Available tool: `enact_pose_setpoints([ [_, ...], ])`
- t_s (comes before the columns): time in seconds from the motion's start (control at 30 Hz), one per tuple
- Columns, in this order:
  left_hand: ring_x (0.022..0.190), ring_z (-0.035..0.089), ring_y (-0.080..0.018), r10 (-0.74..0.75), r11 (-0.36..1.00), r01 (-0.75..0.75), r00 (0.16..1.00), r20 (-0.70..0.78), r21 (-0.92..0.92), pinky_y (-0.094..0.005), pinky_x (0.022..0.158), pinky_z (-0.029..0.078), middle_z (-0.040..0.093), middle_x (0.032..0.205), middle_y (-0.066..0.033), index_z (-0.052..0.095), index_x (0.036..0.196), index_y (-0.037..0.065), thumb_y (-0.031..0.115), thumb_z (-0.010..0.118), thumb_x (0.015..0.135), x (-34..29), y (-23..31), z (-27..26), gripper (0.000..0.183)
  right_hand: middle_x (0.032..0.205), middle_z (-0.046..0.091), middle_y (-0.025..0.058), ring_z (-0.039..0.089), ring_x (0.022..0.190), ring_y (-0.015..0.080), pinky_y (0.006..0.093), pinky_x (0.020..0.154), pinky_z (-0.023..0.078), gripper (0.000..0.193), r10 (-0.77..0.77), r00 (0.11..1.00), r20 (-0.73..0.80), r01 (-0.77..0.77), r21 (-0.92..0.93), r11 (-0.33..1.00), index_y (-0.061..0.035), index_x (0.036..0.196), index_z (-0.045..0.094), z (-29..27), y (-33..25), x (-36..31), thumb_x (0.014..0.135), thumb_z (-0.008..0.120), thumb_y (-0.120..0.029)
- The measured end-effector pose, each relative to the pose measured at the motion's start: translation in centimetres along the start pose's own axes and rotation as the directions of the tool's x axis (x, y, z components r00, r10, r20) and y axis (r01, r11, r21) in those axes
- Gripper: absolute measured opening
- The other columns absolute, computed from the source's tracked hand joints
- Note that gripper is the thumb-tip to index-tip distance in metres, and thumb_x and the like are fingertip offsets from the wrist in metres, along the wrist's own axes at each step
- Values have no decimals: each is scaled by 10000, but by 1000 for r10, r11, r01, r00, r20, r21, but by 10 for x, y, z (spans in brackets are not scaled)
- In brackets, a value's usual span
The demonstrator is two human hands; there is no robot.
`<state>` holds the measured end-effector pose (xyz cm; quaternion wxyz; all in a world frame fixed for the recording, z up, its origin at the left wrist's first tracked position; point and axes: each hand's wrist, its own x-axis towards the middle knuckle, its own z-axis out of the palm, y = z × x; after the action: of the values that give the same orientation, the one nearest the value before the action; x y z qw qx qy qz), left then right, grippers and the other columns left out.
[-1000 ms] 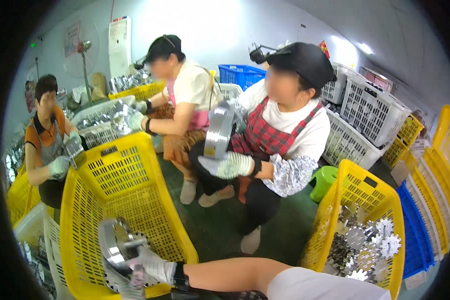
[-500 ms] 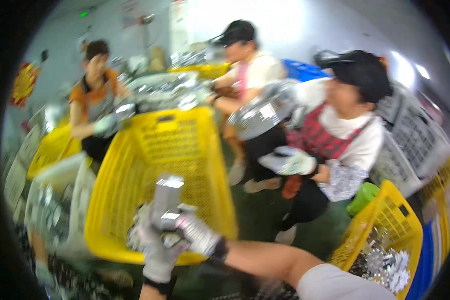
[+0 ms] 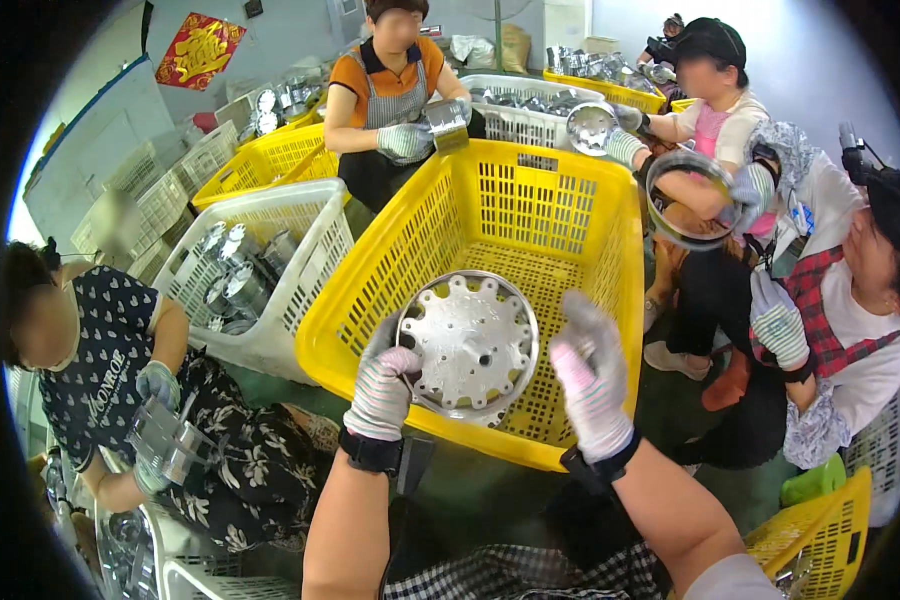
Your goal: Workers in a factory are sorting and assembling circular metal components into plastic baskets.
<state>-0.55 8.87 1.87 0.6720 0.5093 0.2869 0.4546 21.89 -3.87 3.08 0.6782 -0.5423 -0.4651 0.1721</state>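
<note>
A round silver metal drum (image 3: 475, 335) with a scalloped, hole-studded disc in its face is held over the near edge of a big yellow crate (image 3: 370, 285). My left hand (image 3: 382, 388), in a white striped glove, is closed on the drum's left rim, thumb over the front. On the other side my right hand (image 3: 598, 385), gloved alike, is raised with its fingers apart. It stands clear of the drum, over the crate's right side. Through the gap between hands and drum, the crate's slotted bottom shows.
Beside the big crate, at left, a white crate (image 3: 315, 215) holds several metal parts. Co-workers sit around; one at right holds up a metal ring (image 3: 660, 205), another at lower left a metal cylinder (image 3: 170, 445). A yellow basket (image 3: 830, 530) stands at lower right.
My view has swung, so the crate sits further right. The metal part, earlier between both hands, now faces me flat in the left; the right hand has come away from it.
</note>
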Motion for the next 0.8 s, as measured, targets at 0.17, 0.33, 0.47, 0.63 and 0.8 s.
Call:
enact_pose_setpoints([
  [0.17,1089,573,-234,-124,991,127,991,57,-43,-321,983,427,596,1193,-136,522,1284,-50,176,601,774,-19,27,45,564,1349,515,109,501,1211,197,344,1042,383,731,265,910,319,-370,337,866,13,1412,382,-20,6,25,846,711,-312],
  [0.33,1029,562,-154,-95,972,79,993,67,221,-292,921,439,624,1115,-89,548,1238,-58,502,707,824,-27,31,62,715,1234,594,108,559,1114,198,334,998,417,751,410,659,630,-678,262,686,54,1314,498,-9,-15,23,770,738,-404],
  [0.47,1017,579,-171,-91,979,56,981,171,197,-301,917,456,623,1138,-107,529,1257,-69,360,719,809,-30,39,55,650,1216,597,127,565,1109,205,331,982,432,744,414,656,631,-694,289,660,62,1293,504,-9,-26,21,753,751,-386],
  [0.63,1004,586,-192,-234,964,175,914,333,199,-304,888,464,616,1131,-115,471,1307,-76,247,700,687,-50,47,85,736,1234,577,126,556,1120,208,323,976,439,765,383,633,673,-703,294,647,59,1314,470,-48,-23,3,727,754,-341],
  [0.8,932,584,-191,-397,869,336,912,105,363,-276,800,479,581,1085,-114,407,1348,-77,253,707,659,-111,47,52,822,1100,601,89,555,955,165,309,824,476,639,315,477,820,-581,26,813,8,1289,486,-35,-29,-8,747,728,-231],
])
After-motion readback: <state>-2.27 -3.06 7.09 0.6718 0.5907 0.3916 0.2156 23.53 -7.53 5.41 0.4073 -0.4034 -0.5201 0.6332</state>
